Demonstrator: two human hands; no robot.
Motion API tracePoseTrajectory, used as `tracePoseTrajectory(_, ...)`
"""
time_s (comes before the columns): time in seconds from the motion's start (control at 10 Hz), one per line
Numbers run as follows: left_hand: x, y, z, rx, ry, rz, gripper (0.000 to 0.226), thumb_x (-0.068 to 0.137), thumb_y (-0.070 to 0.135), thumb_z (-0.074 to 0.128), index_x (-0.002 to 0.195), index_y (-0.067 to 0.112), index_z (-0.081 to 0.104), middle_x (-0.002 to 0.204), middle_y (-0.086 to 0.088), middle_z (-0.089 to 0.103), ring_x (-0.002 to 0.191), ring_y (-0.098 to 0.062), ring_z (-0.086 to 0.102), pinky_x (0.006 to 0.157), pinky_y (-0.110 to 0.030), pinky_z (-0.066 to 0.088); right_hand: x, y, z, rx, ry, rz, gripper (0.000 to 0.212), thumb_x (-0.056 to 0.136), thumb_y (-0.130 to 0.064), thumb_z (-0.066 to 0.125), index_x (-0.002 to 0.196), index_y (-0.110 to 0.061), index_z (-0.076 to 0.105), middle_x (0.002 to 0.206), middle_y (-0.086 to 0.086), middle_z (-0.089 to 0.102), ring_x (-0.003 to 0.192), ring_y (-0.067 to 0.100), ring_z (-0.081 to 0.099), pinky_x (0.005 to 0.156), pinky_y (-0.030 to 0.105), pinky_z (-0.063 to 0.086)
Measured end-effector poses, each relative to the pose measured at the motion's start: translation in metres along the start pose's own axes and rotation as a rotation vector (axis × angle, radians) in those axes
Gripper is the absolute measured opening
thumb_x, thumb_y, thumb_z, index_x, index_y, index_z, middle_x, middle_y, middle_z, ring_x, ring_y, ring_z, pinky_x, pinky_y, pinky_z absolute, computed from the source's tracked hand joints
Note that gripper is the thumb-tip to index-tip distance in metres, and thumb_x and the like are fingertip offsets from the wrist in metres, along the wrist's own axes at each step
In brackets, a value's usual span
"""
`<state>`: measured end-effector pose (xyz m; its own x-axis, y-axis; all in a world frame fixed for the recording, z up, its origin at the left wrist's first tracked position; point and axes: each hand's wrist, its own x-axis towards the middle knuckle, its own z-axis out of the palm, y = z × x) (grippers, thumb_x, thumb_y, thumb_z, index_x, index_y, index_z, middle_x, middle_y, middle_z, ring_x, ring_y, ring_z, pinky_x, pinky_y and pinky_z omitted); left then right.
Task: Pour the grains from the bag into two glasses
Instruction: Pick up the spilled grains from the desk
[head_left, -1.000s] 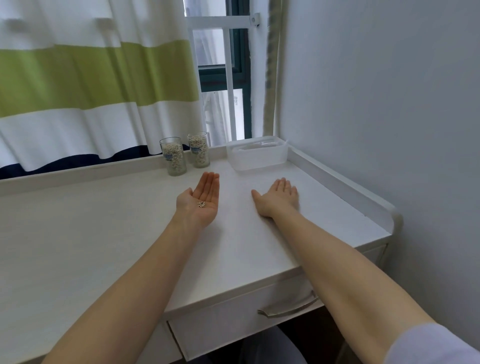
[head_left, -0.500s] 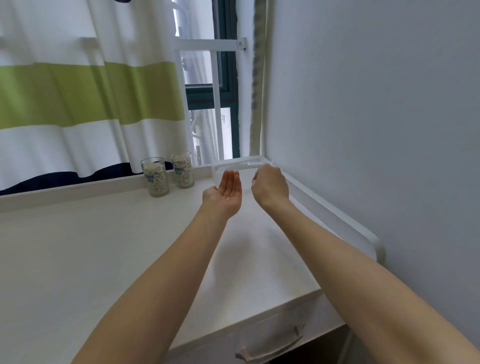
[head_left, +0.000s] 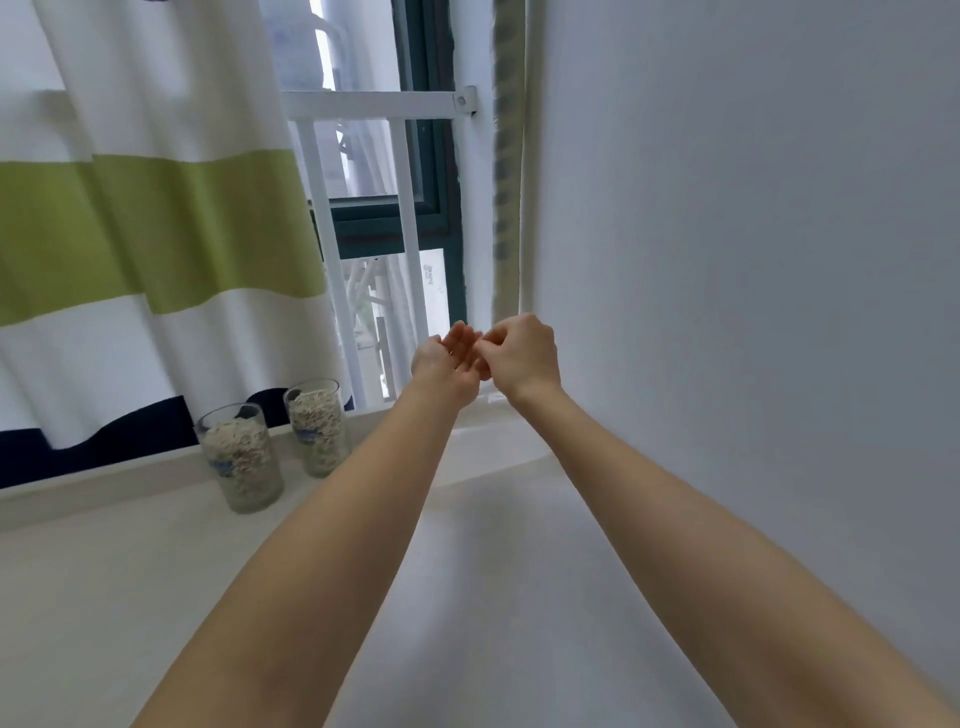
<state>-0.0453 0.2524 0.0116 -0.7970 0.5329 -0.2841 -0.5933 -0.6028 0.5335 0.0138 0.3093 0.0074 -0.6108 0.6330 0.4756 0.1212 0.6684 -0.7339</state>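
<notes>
**Glass tumblers both filled, hands raised together**

Glass 1 (head_left: 241, 457) and glass 2 (head_left: 317, 427) stand upright near the tabletop's (head_left: 104, 597) far edge, just beside each other, both holding pale grains (head_left: 236, 441) most of the way up. Glass 2 sits slightly further back and to the right. Each has a small blue mark on its side; can't read it.

Left hand (head_left: 447, 361) is held up above the far right corner, palm up, fingers straight and together. Right hand (head_left: 522, 353) is just beside it, fingers curled, fingertips pinched at the left palm, touching or nearly so. Too small to tell if anything sits between the fingertips. Both hands are clear of the glasses and of the tabletop.

No bag visible from this view.

Behind the glasses: curtain (head_left: 130, 234) with white, green and dark blue bands, and a window (head_left: 410, 218) with white bars. Plain wall (head_left: 727, 260) on the right.
</notes>
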Motion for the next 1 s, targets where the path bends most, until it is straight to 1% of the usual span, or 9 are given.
tracePoseTrajectory(0.1,0.025,-0.004,-0.005,0.391,-0.010,-0.008,0.055,0.104,0.033,0.020,0.084,0.002,0.060,0.073,-0.010,0.061,0.048,-0.014,0.052,0.035,-0.015,0.038,0.018,0.017,0.020,-0.078,-0.133,0.060,0.015,0.078,-0.005,0.063,0.072,-0.013,0.075,0.080,0.004,0.072,0.077,0.019,0.067,0.075,0.035,0.058)
tracePoseTrajectory(0.2,0.041,-0.005,-0.015,0.874,-0.045,-0.020,0.063,0.101,0.046,0.012,0.075,0.010,0.057,0.072,-0.006,0.060,0.058,-0.008,0.053,0.070,-0.018,0.045,0.028,0.034,0.030,-0.143,-0.226,0.129,0.020,0.076,-0.005,0.061,0.075,-0.019,0.076,0.088,0.000,0.072,0.085,0.019,0.067,0.080,0.037,0.056)
tracePoseTrajectory(0.3,0.048,-0.003,-0.019,1.122,-0.084,0.014,0.072,0.099,0.052,0.006,0.095,0.012,0.065,0.104,-0.005,0.060,0.105,-0.008,0.045,0.112,-0.036,0.017,0.034,0.041,0.033,-0.112,-0.220,0.145,0.019,0.081,-0.011,0.056,0.081,-0.014,0.075,0.083,0.004,0.072,0.079,0.019,0.065,0.075,0.035,0.056)
tracePoseTrajectory(0.5,0.056,0.002,-0.024,1.051,-0.060,-0.007,0.075,0.097,0.057,0.014,0.139,0.001,0.042,0.138,-0.006,0.047,0.126,-0.019,0.045,0.106,-0.031,0.034,0.028,0.032,0.037,0.116,-0.120,0.203,0.036,0.096,-0.018,0.035,0.099,0.002,0.065,0.093,0.010,0.064,0.085,0.024,0.056,0.075,0.033,0.044)
tracePoseTrajectory(0.6,0.056,0.001,-0.027,0.987,-0.120,0.042,0.068,0.099,0.053,0.014,0.148,0.007,0.027,0.151,-0.005,0.035,0.137,-0.019,0.037,0.109,-0.026,0.034,0.018,0.016,0.042,0.430,-0.298,0.252,0.043,0.102,-0.032,0.029,0.131,-0.009,0.051,0.120,-0.003,0.052,0.115,0.013,0.046,0.098,0.027,0.032)
tracePoseTrajectory(0.7,0.036,-0.005,-0.011,0.714,-0.030,-0.232,0.069,0.096,0.047,-0.009,0.150,0.017,0.019,0.156,-0.002,0.025,0.105,0.002,0.058,0.069,-0.011,0.047,0.008,0.011,0.059,0.587,-0.426,0.330,0.052,0.099,-0.049,0.024,0.143,-0.025,0.038,0.150,-0.002,0.036,0.141,0.016,0.027,0.118,0.037,0.018)
tracePoseTrajectory(0.8,0.028,0.005,-0.017,-0.354,-0.233,-0.216,0.069,0.097,0.049,0.007,0.149,0.005,0.023,0.150,-0.010,0.033,0.133,-0.018,0.042,0.112,-0.031,0.031,0.010,0.026,0.061,0.172,-0.417,0.218,0.055,0.096,-0.046,0.014,0.138,-0.029,0.044,0.150,0.002,0.036,0.141,0.022,0.027,0.116,0.046,0.017)
tracePoseTrajectory(0.9,0.034,0.014,-0.020,0.461,-0.253,-0.162,0.070,0.100,0.048,0.013,0.148,-0.002,0.016,0.156,-0.015,0.021,0.145,-0.028,0.020,0.118,-0.040,0.014,0.019,0.040,0.054,0.013,-0.245,0.279,0.048,0.101,-0.031,0.017,0.140,-0.013,0.039,0.151,0.010,0.033,0.139,0.026,0.028,0.114,0.042,0.022)
tracePoseTrajectory(1.0,0.025,0.005,-0.018,0.831,-0.109,0.003,0.063,0.100,0.045,0.018,0.149,0.006,0.022,0.157,-0.013,0.018,0.146,-0.027,0.013,0.118,-0.044,0.006,0.014,0.014,0.052,0.402,-0.282,0.453,0.050,0.103,-0.031,0.019,0.147,-0.011,0.027,0.154,0.008,0.028,0.142,0.026,0.027,0.114,0.038,0.022)
